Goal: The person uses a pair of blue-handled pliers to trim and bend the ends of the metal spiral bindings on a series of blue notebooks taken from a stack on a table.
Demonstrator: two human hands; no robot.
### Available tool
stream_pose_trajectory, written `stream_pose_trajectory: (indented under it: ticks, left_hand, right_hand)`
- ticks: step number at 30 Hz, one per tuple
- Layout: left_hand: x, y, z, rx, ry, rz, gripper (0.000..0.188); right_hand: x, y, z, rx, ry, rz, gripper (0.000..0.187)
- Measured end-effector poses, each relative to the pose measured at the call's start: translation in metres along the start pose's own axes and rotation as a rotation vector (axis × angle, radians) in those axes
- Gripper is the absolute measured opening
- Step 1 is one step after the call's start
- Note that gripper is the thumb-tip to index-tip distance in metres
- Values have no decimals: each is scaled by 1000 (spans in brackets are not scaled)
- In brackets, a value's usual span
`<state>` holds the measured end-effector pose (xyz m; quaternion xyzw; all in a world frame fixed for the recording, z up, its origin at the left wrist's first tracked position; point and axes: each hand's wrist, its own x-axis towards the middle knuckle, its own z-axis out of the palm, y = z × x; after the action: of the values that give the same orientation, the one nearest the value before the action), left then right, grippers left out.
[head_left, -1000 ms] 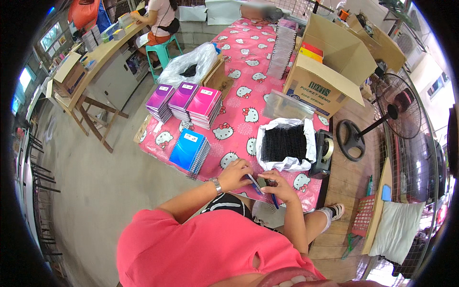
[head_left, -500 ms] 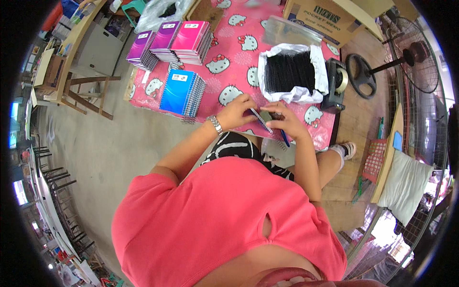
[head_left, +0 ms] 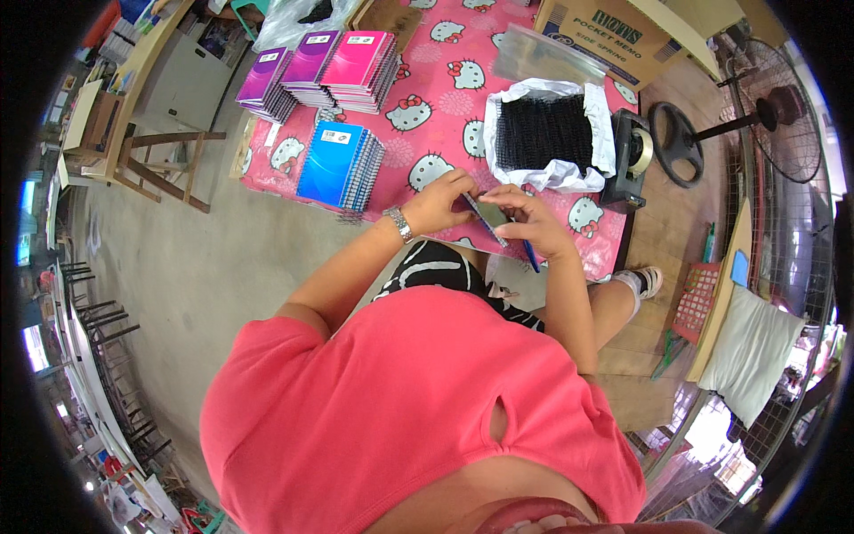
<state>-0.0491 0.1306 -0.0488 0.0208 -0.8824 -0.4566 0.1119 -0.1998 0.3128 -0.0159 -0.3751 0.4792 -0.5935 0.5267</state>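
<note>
At the table's near edge, both my hands hold a small spiral notebook (head_left: 486,222) tilted on edge, its coil binding facing me and a dull grey-green face showing to the right. My left hand (head_left: 438,206) pinches its far left end. My right hand (head_left: 534,222) grips its right side, thumb near the lower end of the coil. A slim blue pen-like thing (head_left: 531,257) sticks out below my right hand; how it is held is hidden. Left of my hands stands a stack of blue spiral notebooks (head_left: 334,169).
Purple notebooks (head_left: 265,82) and pink notebooks (head_left: 356,67) stand stacked farther back. A white-lined box of black coils (head_left: 544,133) sits beside a tape dispenser (head_left: 628,160). Behind are a clear plastic bag (head_left: 543,60) and a cardboard box (head_left: 614,36). A fan (head_left: 769,111) stands right.
My hands stay on the notebook with only slight finger movement, and more of its grey-green face shows. A thin coil visible below my right hand earlier is no longer seen.
</note>
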Motion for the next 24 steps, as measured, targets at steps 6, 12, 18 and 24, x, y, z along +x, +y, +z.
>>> stream_pose_trajectory:
  ticks: [6, 12, 18, 24]
  left_hand:
    - [0, -1, -2, -29, 8, 5, 35]
    - [-3, -12, 1, -3, 82, -10, 31]
    - [-18, -9, -5, -76, 160, -211, 23]
    - [-45, 0, 3, 32, 385, -270, 20]
  right_hand:
    - [-1, -1, 2, -14, 32, -5, 51]
    - [0, -5, -2, -285, 150, 105, 50]
    - [-72, 2, -43, -767, 604, 97, 49]
    - [-94, 35, -24, -1751, 1044, 187, 60]
